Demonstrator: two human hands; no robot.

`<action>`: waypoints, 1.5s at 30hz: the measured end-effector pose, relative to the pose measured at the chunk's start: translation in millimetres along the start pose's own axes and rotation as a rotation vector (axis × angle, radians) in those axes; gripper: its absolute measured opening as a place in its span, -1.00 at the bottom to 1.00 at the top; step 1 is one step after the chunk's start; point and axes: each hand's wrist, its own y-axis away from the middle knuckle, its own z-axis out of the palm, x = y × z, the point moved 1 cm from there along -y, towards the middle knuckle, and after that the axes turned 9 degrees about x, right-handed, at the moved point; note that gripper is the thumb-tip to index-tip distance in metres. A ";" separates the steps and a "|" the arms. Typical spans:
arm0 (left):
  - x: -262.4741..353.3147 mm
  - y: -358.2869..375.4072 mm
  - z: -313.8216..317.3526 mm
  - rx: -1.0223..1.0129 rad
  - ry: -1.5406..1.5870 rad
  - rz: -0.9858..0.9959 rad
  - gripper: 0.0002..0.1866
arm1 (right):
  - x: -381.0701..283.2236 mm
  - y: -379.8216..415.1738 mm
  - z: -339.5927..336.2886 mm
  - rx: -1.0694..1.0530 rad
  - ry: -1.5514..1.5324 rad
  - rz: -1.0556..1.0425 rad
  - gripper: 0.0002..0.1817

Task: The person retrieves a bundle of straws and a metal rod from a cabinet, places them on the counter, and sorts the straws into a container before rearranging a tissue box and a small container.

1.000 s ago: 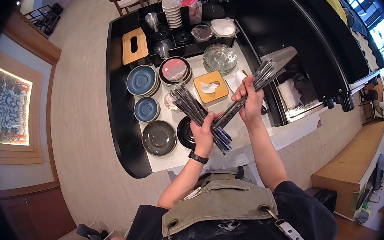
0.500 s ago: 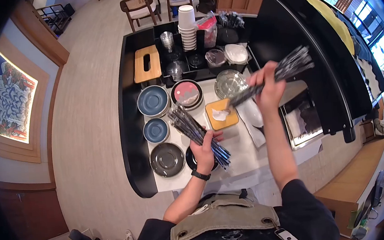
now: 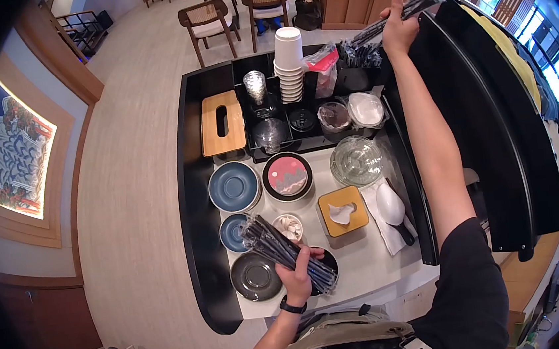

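Observation:
My left hand (image 3: 296, 281) is closed round a bundle of black straws (image 3: 267, 243) in clear wrappers, held slanting over the dark plates at the counter's front. Stretched out to the far right, my right hand (image 3: 401, 33) grips a second bundle of wrapped black straws (image 3: 423, 2). That bundle lies roughly level, above the back right corner of the black organizer (image 3: 271, 150). Below it, more dark wrapped items (image 3: 361, 56) stand in a rear compartment, partly covered by the bundle. A small bowl of white pieces (image 3: 288, 225) sits just behind my left hand's straws.
Stacked white paper cups (image 3: 288, 51) rise tall near the organizer's back. Blue saucers (image 3: 234, 185), a pink-topped round tin (image 3: 287, 176), glass plates (image 3: 356, 161) and a yellow tissue box (image 3: 342, 210) fill the counter. A black panel (image 3: 467, 111) stands along the right side.
My right hand has moved up and away, from above the tissue box to the organizer's back right corner, carrying its straws. My left hand still holds its bundle. The view has shifted.

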 end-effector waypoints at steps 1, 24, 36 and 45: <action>2.0 -1.2 -0.4 0.006 -0.003 -0.005 -0.73 | 4.7 0.9 3.0 -0.026 0.026 0.008 -0.40; 6.5 -10.6 4.2 -0.002 0.019 0.004 -0.75 | 14.9 9.2 -24.9 0.201 -0.157 -0.023 -0.52; 1.9 -10.7 3.8 -0.024 -0.031 0.021 -0.70 | 7.9 21.4 -9.5 0.054 -0.013 -0.075 -0.42; 0.9 -15.0 -1.1 0.002 -0.055 0.008 -0.70 | 23.2 18.0 -4.4 0.116 0.041 -0.078 -0.40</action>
